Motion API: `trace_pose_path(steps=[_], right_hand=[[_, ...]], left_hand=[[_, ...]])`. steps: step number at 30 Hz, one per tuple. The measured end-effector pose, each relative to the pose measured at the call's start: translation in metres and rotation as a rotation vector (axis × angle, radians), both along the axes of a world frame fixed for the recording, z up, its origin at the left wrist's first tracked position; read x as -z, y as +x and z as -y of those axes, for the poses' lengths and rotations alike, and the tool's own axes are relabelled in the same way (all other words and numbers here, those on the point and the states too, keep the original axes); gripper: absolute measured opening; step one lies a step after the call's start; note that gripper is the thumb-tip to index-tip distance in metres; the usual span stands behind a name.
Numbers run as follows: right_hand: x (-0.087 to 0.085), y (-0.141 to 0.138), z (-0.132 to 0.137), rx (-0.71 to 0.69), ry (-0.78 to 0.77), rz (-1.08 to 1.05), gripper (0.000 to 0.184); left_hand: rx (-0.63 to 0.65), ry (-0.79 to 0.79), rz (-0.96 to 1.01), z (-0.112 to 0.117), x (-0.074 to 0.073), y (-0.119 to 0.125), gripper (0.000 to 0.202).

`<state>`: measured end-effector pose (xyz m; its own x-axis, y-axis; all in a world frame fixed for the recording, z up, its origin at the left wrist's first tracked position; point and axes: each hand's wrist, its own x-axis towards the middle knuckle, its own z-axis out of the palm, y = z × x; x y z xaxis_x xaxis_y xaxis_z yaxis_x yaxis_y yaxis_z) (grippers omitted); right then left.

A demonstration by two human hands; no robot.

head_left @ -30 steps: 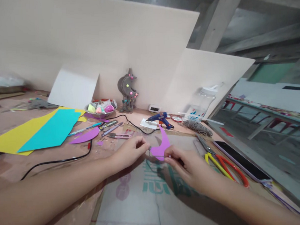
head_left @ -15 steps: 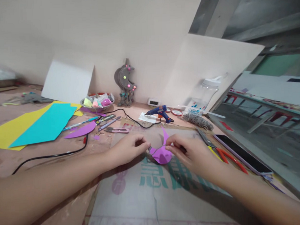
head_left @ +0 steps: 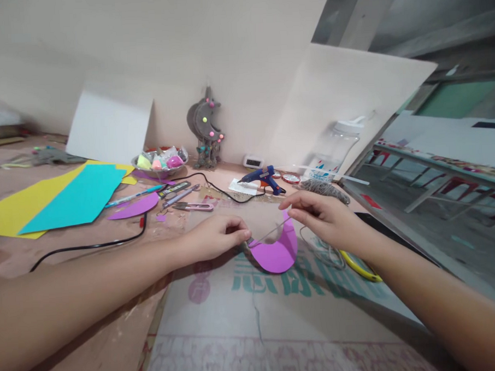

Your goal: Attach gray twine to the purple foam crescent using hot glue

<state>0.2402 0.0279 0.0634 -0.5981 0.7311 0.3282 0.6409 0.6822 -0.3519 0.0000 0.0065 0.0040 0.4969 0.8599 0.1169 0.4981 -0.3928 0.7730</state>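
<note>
A purple crescent-shaped paper piece (head_left: 277, 252) lies on a printed cardboard sheet (head_left: 253, 311) in front of me. My left hand (head_left: 215, 237) pinches the crescent's left tip, fingers closed. My right hand (head_left: 325, 217) is raised a little above and to the right, fingers pinched on a thin grey string (head_left: 270, 232) that runs taut from the left tip up to those fingers. More of the string loops loosely (head_left: 322, 250) on the cardboard below my right hand.
Yellow-handled scissors (head_left: 360, 265) lie under my right wrist. A blue glue gun (head_left: 261, 178), twine bundle (head_left: 324, 190), plastic bottle (head_left: 332, 149), bowl of coloured bits (head_left: 160, 161), small snips (head_left: 191, 206), teal (head_left: 76, 198) and yellow (head_left: 14, 212) paper sheets, black cable (head_left: 90, 247).
My right hand rose and moved right, drawing the string taut away from the crescent. The crescent turned so its curved belly faces me. The left hand stayed pinched at the tip.
</note>
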Motion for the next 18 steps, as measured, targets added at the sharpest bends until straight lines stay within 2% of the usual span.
trace_pose_path(steps=[3,6,13,18], right_hand=[[-0.002,0.005,-0.004,-0.031,-0.084,-0.060,0.022],[-0.002,0.007,-0.006,-0.042,-0.091,-0.064,0.022],[0.004,0.008,-0.011,0.040,0.076,-0.078,0.020],[0.020,0.014,-0.026,0.056,0.168,-0.075,0.021]], left_hand=[[-0.007,-0.008,-0.010,0.001,-0.001,0.000,0.023],[0.000,-0.002,-0.009,0.000,-0.001,0.000,0.024],[0.015,0.012,0.004,-0.002,0.004,0.000,0.025],[0.040,-0.014,0.033,-0.001,0.003,0.000,0.025]])
